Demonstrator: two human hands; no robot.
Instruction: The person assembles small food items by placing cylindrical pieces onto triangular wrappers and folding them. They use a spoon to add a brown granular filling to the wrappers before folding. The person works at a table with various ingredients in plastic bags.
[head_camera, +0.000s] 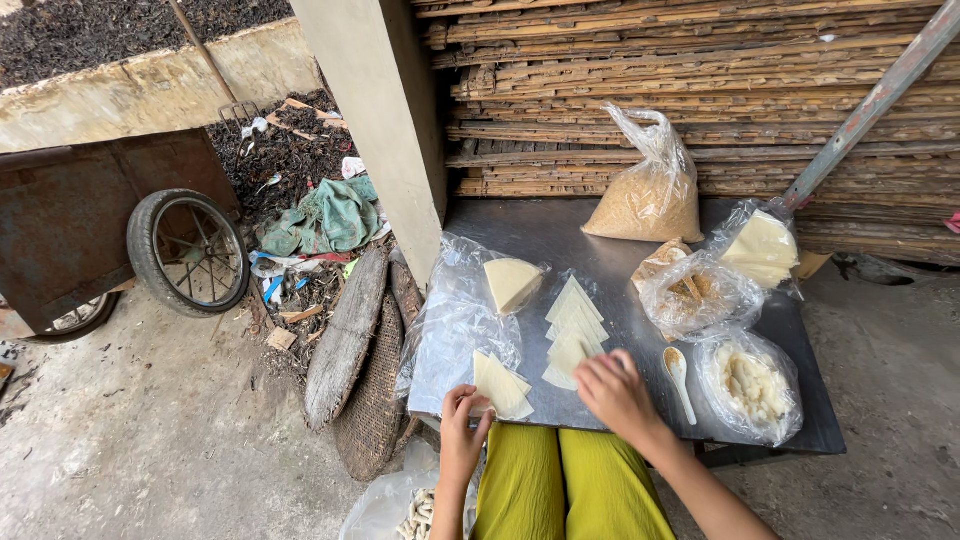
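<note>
Only the head view here, looking straight down at a dark metal table (560, 235) with the person's lap in yellow-green trousers (565, 490) below it; the left hand (462, 428) comes up from the bottom edge with the forearm nearly vertical, fingers curled over the near edge of the table and pinching the corner of a small stack of pale triangular wrappers (500, 386), so it's closed on that stack; the right hand (615, 393) reaches in from the lower right, arm angled across the lap, palm down and fingers spread fairly flat on the table; its fingertips rest on the near end of a fanned row of wrappers (573, 332), touching but not gripping as far as I can see.

The stack sits on a clear plastic sheet (450, 335) at the left side of the table; another wedge of wrappers (510, 282) lies further back on the same plastic; the fanned row is bare on the metal, just right of the stack.

Right of the right hand there's a white spoon (679, 375), then a bag of white filling (750, 385); behind those a bag of brownish filling (695, 292), a bag with more wrappers (762, 248) and a tall bag of tan crumbs (648, 200) by the bamboo wall (700, 80).

Off to the left: a cart wheel (190, 250), woven baskets (365, 370) leaning by the table, and a concrete pillar (385, 120).
</note>
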